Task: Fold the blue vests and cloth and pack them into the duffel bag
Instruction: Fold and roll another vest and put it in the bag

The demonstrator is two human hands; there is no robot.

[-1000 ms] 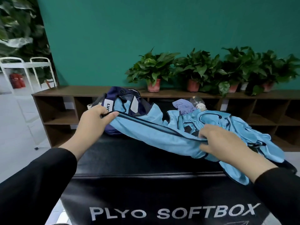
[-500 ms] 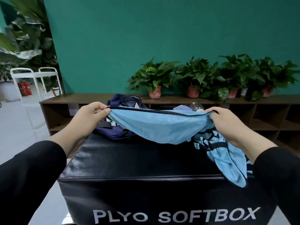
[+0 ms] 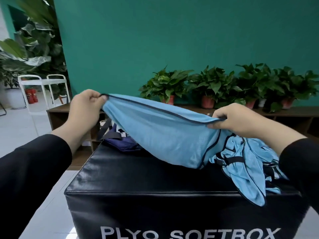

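- "PLYO SOFTBOX" is printed in white on the front of the black box (image 3: 155,204); its top serves as the surface.
- A blue vest (image 3: 164,135) is pinched along its dark-trimmed edge by the left hand (image 3: 84,109) and the right hand (image 3: 236,119).
- Compared with half a second ago, the vest is raised higher and stretched wider.
- More vests (image 3: 245,169) lie heaped at the right; the navy bag (image 3: 119,144) sits behind.

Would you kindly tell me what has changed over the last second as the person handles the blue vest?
Both hands, the left hand and right hand, have lifted the blue vest off the soft box and stretched its dark-trimmed edge taut between them; its body now hangs clear. Both keep pinching that edge. The other vests remain heaped at right, the duffel bag behind.
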